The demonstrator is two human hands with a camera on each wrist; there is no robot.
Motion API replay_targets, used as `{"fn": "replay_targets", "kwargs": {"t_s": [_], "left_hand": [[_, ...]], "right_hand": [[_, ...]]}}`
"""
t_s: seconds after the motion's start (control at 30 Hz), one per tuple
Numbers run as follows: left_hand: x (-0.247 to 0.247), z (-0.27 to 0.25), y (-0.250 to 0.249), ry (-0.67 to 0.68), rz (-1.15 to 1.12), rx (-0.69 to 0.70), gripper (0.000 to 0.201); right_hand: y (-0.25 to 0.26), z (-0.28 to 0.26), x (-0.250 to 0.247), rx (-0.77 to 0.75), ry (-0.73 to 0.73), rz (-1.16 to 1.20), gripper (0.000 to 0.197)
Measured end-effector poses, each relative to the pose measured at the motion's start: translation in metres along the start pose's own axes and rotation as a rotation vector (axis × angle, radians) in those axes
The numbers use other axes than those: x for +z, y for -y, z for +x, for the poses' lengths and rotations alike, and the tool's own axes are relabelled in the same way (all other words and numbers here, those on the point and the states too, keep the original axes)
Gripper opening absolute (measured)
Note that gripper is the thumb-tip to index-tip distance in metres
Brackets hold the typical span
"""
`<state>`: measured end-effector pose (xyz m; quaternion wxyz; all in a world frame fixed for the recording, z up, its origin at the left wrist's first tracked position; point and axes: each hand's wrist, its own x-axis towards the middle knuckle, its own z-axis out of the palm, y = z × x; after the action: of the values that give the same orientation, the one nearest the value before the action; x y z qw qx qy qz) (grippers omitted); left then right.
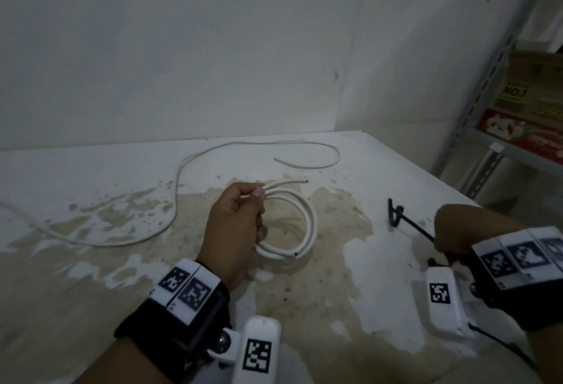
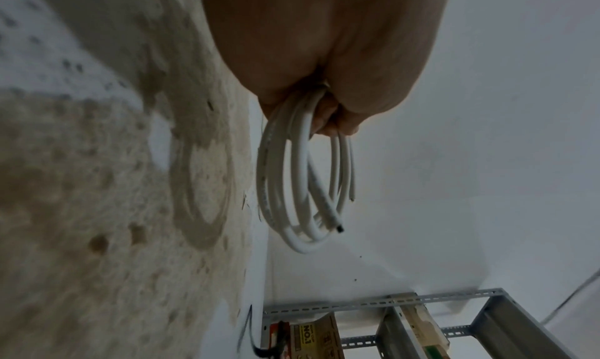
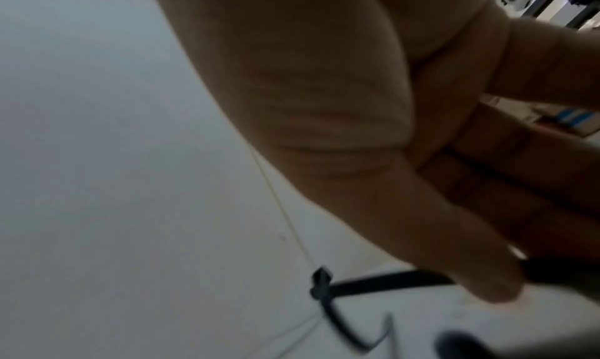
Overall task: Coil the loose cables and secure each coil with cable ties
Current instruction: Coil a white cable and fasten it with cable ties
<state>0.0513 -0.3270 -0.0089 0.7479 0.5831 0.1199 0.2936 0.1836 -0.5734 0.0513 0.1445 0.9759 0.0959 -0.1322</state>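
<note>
My left hand grips a coiled white cable above the stained middle of the table; both cut ends stick out of the coil. The left wrist view shows the coil hanging from my curled fingers. A second white cable lies loose across the back and left of the table. My right hand pinches a black cable tie at the table's right side; its head end points left and a bent black strip lies below it. That view is blurred.
The white table has brown patches where paint has peeled. White walls stand behind it. A grey metal rack with cardboard boxes stands past the table's right edge.
</note>
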Motion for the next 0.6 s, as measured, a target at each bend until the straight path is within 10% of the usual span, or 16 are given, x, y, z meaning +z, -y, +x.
{"fn": "replay_targets", "kwargs": {"t_s": [0.2,0.6], "left_hand": [[-0.012,0.007,-0.003,-0.076,-0.002,0.046,0.014],[-0.031,0.022,0.001,-0.203,0.033,0.025,0.015]], "right_hand": [[0.051,-0.038,-0.036,-0.238,-0.244,0.592,0.022],[0.091,-0.008,-0.029,-0.363,-0.244,0.143,0.019]]}}
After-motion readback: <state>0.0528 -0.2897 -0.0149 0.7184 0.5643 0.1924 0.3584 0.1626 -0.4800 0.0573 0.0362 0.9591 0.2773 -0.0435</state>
